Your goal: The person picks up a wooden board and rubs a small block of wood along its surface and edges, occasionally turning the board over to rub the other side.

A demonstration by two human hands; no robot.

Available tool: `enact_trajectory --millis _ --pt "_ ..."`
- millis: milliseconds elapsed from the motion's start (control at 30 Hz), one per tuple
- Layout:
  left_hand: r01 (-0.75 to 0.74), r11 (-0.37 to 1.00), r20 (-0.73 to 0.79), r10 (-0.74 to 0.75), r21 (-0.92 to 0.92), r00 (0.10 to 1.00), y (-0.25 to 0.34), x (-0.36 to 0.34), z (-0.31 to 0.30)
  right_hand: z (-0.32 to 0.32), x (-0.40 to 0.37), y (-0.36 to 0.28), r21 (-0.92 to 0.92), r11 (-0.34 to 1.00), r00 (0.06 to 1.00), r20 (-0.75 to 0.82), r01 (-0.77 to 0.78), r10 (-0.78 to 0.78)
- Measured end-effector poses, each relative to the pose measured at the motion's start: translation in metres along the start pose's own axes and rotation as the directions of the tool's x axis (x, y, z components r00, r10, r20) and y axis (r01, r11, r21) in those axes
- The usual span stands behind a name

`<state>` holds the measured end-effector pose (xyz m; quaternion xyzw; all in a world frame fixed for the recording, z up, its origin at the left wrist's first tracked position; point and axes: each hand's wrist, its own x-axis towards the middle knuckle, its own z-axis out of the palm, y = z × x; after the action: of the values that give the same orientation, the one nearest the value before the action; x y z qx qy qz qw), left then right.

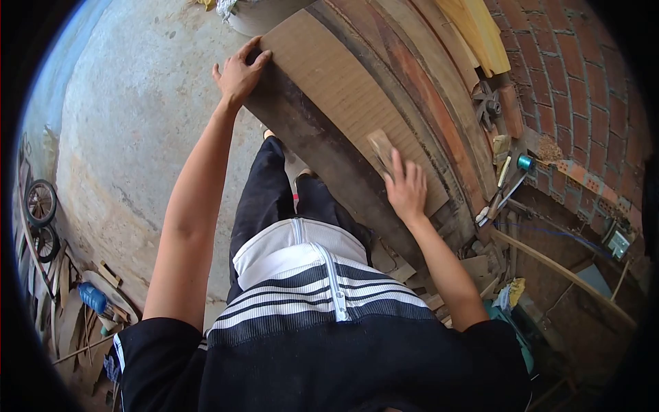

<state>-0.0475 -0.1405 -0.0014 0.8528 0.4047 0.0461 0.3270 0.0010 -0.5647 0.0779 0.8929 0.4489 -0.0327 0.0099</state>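
A light-brown board (329, 75) with fine crosswise ridges lies lengthwise on a dark, worn wooden bench (309, 130). My left hand (239, 77) rests at the far left end, fingers spread over the bench edge and the thumb by the board's corner. Nearer the board's right end, my right hand (406, 189) is closed on a small pale wooden block (382, 145), which touches the board's face. Motion slightly blurs the right fingers, and the palm hides part of the block.
Dark planks (405, 58) lie behind the board, beside a brick wall (576, 75). A yellow wood piece (477, 31) and a metal clamp-like part (487, 103) are at the back right. A teal spool (526, 162) sits nearby. Scrap wood and a blue jug (93, 296) lie far left.
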Motion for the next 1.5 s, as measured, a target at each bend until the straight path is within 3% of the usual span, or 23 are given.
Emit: enact_trajectory --millis 67,167,300,333,400,500,600,733,833,967,1167,1233,1267,1333,1400,1500 --pt "-0.004 1.000 0.002 0.004 -0.019 1.000 0.000 0.002 0.002 0.002 -0.064 0.037 -0.026 1.000 0.998 0.055 -0.018 0.019" --pt "-0.011 1.000 -0.012 0.011 -0.010 1.000 -0.001 -0.001 -0.001 0.007 -0.059 0.036 -0.007 0.999 0.993 0.112 -0.043 0.044" --pt "-0.013 1.000 -0.004 0.013 -0.021 1.000 0.000 0.000 0.001 0.007 0.076 -0.038 0.064 0.997 0.995 -0.095 0.035 -0.029" --pt "-0.004 0.999 0.063 0.006 -0.043 0.998 0.005 -0.001 -0.006 0.010 0.113 -0.056 0.075 0.995 0.985 -0.161 0.068 -0.056" --pt "-0.018 0.999 0.037 0.019 -0.027 0.999 0.001 0.001 -0.002 0.006 0.179 -0.091 0.135 0.989 0.976 -0.217 0.059 -0.028" --pt "0.001 1.000 0.038 0.000 -0.030 0.999 -0.002 0.005 -0.002 0.011 0.218 -0.112 0.168 0.985 0.959 -0.284 0.049 0.001" --pt "-0.011 0.999 0.066 0.014 -0.047 0.998 -0.003 0.005 -0.002 0.010 0.160 -0.079 0.167 0.980 0.966 -0.251 0.112 -0.068" --pt "-0.016 0.999 0.033 0.017 -0.029 0.999 -0.005 0.006 0.001 0.002 -0.007 0.000 0.010 0.997 0.997 0.016 -0.072 0.072" --pt "-0.013 0.998 0.071 0.018 -0.069 0.997 -0.003 0.006 -0.002 0.004 -0.120 0.059 -0.078 0.991 0.993 0.020 -0.112 0.114" --pt "-0.010 0.999 0.045 0.012 -0.035 0.999 -0.004 0.006 -0.001 0.008 -0.111 0.052 -0.025 0.989 0.988 0.040 -0.146 0.147" --pt "-0.013 0.998 0.078 0.018 -0.056 0.997 -0.004 0.008 -0.001 0.014 0.106 -0.057 0.138 0.990 0.977 -0.211 -0.009 0.038" --pt "-0.013 1.000 0.074 0.014 -0.013 0.997 -0.009 0.012 0.000 0.017 0.154 -0.085 0.195 0.981 0.968 -0.243 -0.020 0.068" --pt "-0.029 1.000 0.085 0.029 -0.003 0.996 -0.012 0.013 -0.002 0.018 0.150 -0.083 0.202 0.979 0.966 -0.244 -0.040 0.090" --pt "-0.031 0.997 0.081 0.037 -0.073 0.996 -0.016 0.017 0.002 0.018 0.143 -0.070 0.181 0.981 0.961 -0.276 0.072 -0.020" --pt "-0.030 0.997 0.081 0.035 -0.068 0.996 -0.007 0.013 0.000 0.012 0.082 -0.040 0.139 0.990 0.974 -0.218 -0.023 0.054" --pt "0.005 0.998 0.078 0.000 -0.067 0.997 -0.009 0.009 0.000 0.006 -0.041 0.016 -0.004 0.973 0.973 -0.005 -0.233 0.233"
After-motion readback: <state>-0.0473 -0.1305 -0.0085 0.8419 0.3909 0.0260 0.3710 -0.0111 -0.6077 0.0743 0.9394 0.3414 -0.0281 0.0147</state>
